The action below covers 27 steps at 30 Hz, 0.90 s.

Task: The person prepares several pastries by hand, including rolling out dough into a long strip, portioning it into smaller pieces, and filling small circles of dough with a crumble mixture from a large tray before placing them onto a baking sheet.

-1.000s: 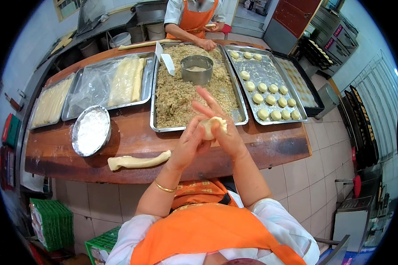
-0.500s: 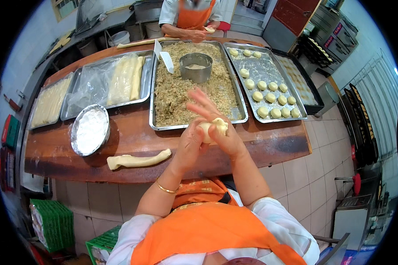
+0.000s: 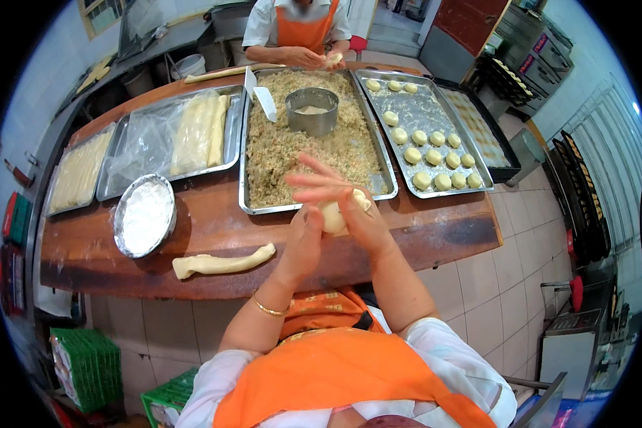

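Between my two hands, at the near edge of the filling tray, sits a pale dough ball (image 3: 332, 218). My left hand (image 3: 303, 239) cups it from the left, its fingers mostly hidden behind the ball. Pressing from the right is my right hand (image 3: 364, 227), its thumb bent over the dough and its other fingers stretched out to the left. A small knob of dough sticks up by the right thumb. Beyond lies the steel tray (image 3: 278, 209) of crumbly brown filling (image 3: 278, 167), with a round metal bowl (image 3: 312, 121) and a white scraper (image 3: 267, 104) in it.
A dough strip (image 3: 225, 262) and a bowl of white flour (image 3: 145, 217) are on the wooden table (image 3: 214, 207) to the left. Trays of dough strips (image 3: 197, 132) stand behind. At right, a tray (image 3: 428, 110) carries several dough rounds. A co-worker (image 3: 303, 32) handles dough opposite.
My right hand has turned further over the dough ball, its fingers now lower and more level. The co-worker's hands have come together on their dough piece. The view has shifted slightly.
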Motion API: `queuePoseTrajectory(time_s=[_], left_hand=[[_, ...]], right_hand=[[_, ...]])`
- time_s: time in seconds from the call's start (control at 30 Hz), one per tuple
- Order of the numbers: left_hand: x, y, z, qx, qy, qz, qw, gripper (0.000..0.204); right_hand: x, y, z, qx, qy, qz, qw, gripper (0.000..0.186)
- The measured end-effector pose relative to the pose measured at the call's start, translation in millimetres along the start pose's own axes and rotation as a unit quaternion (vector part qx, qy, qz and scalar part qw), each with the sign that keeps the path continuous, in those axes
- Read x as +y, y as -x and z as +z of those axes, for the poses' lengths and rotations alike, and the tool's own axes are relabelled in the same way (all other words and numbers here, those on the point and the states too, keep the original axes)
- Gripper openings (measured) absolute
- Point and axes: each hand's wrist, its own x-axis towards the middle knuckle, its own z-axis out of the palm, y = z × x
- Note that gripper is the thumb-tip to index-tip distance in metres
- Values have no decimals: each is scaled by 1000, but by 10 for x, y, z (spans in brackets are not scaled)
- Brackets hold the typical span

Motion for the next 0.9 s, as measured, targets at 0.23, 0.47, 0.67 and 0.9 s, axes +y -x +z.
queuePoseTrajectory(time_s=[0.23, 0.47, 0.67, 0.9], left_hand=[[41, -67, 267, 122, -164, 115, 972, 72], [59, -59, 179, 91, -170, 100, 976, 68], [17, 32, 123, 51, -99, 16, 994, 61], [104, -83, 96, 34, -165, 88, 982, 50]], right_hand=[[73, 34, 15, 59, -52, 26, 997, 63], [130, 36, -58, 15, -48, 24, 998, 65], [46, 52, 49, 62, -64, 11, 996, 70], [177, 28, -102, -4, -73, 23, 997, 67]])
